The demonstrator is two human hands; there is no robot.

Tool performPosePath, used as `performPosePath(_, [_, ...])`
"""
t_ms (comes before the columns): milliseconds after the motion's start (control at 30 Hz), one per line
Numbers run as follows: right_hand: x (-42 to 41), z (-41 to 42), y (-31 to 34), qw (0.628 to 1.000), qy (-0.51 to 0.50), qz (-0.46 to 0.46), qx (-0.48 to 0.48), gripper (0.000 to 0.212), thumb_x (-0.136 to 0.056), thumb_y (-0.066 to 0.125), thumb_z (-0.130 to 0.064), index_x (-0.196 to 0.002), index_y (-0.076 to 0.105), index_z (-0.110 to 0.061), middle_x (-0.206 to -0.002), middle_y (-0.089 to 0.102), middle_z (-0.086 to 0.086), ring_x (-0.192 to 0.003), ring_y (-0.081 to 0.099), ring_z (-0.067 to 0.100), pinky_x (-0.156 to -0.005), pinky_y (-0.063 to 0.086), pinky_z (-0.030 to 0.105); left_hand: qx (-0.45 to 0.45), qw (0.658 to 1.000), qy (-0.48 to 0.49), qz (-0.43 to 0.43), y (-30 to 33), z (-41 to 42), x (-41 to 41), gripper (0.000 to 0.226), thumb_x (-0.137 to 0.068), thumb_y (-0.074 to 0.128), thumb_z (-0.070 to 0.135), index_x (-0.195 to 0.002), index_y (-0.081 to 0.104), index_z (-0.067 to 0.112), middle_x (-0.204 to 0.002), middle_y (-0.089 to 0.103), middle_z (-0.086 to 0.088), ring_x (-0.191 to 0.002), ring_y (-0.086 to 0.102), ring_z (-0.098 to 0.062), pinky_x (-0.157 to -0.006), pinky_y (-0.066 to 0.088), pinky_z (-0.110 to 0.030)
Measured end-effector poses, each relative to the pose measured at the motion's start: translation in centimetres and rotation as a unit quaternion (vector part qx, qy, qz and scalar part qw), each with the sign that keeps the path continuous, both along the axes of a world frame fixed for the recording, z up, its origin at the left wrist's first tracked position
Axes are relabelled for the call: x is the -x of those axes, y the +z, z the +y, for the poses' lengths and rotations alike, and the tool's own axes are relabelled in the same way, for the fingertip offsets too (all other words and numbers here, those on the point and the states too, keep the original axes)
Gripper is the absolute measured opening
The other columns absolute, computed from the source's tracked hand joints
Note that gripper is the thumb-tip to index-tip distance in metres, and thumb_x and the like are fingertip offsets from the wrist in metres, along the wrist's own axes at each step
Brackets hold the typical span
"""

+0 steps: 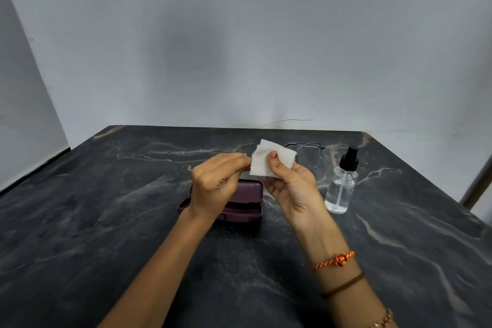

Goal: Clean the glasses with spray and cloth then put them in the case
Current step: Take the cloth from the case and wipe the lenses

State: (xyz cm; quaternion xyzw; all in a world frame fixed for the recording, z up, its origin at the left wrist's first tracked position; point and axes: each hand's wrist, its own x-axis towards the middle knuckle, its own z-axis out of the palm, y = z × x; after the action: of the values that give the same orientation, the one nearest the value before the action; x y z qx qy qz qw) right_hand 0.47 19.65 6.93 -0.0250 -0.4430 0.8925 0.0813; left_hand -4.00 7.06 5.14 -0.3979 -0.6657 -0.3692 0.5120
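My right hand pinches a white cloth folded over one lens of the thin dark-framed glasses, held above the table. Only the far lens rim and the temple arms show behind the cloth. My left hand grips the glasses at the cloth's left edge, fingers closed. Below my hands the purple glasses case lies open on the table. A clear spray bottle with a black pump top stands upright to the right of my right hand.
The dark marbled table runs to a grey wall at the back. A thin wire lies at the table's far edge. A pale post stands beyond the right edge.
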Motion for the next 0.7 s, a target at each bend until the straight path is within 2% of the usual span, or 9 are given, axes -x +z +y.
performPosePath(100, [0.0, -0.2, -0.2, 0.996, 0.016, -0.047, 0.077, 0.001, -0.08, 0.06, -0.01, -0.081, 0.059, -0.009, -0.055, 0.07, -0.001, -0.05, 0.067, 0.009, -0.05, 0.053, 0.017, -0.025, 1.0, -0.003, -0.01, -0.1, -0.3, 0.1, 0.013, -0.074, 0.059, -0.003, -0.073, 0.07, -0.01, -0.07, 0.07, -0.019, -0.072, 0.065, -0.016, -0.073, 0.052, -0.015])
performPosePath(200, [0.0, -0.6, -0.4, 0.994, 0.026, -0.058, 0.092, 0.003, -0.082, 0.06, -0.014, -0.082, 0.059, -0.011, -0.056, 0.071, -0.001, -0.051, 0.067, 0.009, -0.051, 0.054, 0.017, -0.043, 0.999, -0.005, -0.017, -0.2, -0.3, 0.5, 0.006, -0.07, 0.065, -0.01, -0.075, 0.07, -0.01, -0.072, 0.07, -0.019, -0.075, 0.062, -0.015, -0.075, 0.05, -0.013])
performPosePath(333, [0.2, -0.3, -0.6, 0.999, 0.016, -0.04, 0.008, 0.006, -0.077, 0.063, -0.018, -0.082, 0.062, -0.014, -0.059, 0.071, -0.004, -0.054, 0.066, 0.008, -0.055, 0.053, 0.018, -0.039, 0.999, -0.002, -0.03, -0.5, -0.5, 0.6, 0.015, -0.062, 0.067, -0.018, -0.074, 0.069, -0.011, -0.071, 0.07, -0.02, -0.073, 0.065, -0.015, -0.073, 0.051, -0.014])
performPosePath(433, [0.0, 0.3, -0.2, 0.997, -0.002, -0.021, -0.079, 0.022, -0.059, 0.069, -0.027, -0.075, 0.066, -0.013, -0.059, 0.071, -0.003, -0.056, 0.065, 0.009, -0.055, 0.052, 0.017, -0.03, 0.999, -0.004, -0.034, -0.3, -0.6, 0.5, 0.014, -0.062, 0.066, -0.018, -0.074, 0.069, -0.011, -0.071, 0.07, -0.021, -0.072, 0.064, -0.017, -0.071, 0.052, -0.016])
performPosePath(533, [-0.2, 0.7, 0.0, 0.994, -0.021, -0.01, -0.104, 0.014, -0.059, 0.071, -0.021, -0.068, 0.066, -0.011, -0.055, 0.071, -0.003, -0.052, 0.066, 0.006, -0.047, 0.051, 0.014, -0.024, 0.999, -0.004, -0.034, -0.2, -0.3, 0.3, 0.013, -0.063, 0.067, -0.017, -0.074, 0.069, -0.011, -0.07, 0.07, -0.02, -0.072, 0.063, -0.017, -0.071, 0.052, -0.016])
performPosePath(633, [-0.2, 0.3, 0.2, 0.999, -0.01, -0.009, -0.049, 0.003, -0.07, 0.066, -0.008, -0.072, 0.064, -0.008, -0.056, 0.071, -0.002, -0.053, 0.067, 0.007, -0.049, 0.054, 0.016, -0.031, 0.999, -0.011, -0.042, -0.1, -0.1, 0.1, 0.008, -0.065, 0.068, -0.013, -0.073, 0.07, -0.01, -0.069, 0.07, -0.019, -0.07, 0.063, -0.014, -0.072, 0.051, -0.013])
performPosePath(700, [-0.1, -0.1, 0.2, 0.998, 0.025, -0.02, 0.051, 0.006, -0.074, 0.062, -0.003, -0.08, 0.062, -0.004, -0.06, 0.072, 0.003, -0.056, 0.069, 0.012, -0.054, 0.057, 0.022, -0.035, 0.998, -0.022, -0.047, -0.1, -0.1, 0.2, 0.007, -0.071, 0.067, -0.004, -0.073, 0.07, -0.01, -0.069, 0.07, -0.018, -0.071, 0.063, -0.012, -0.073, 0.051, -0.011])
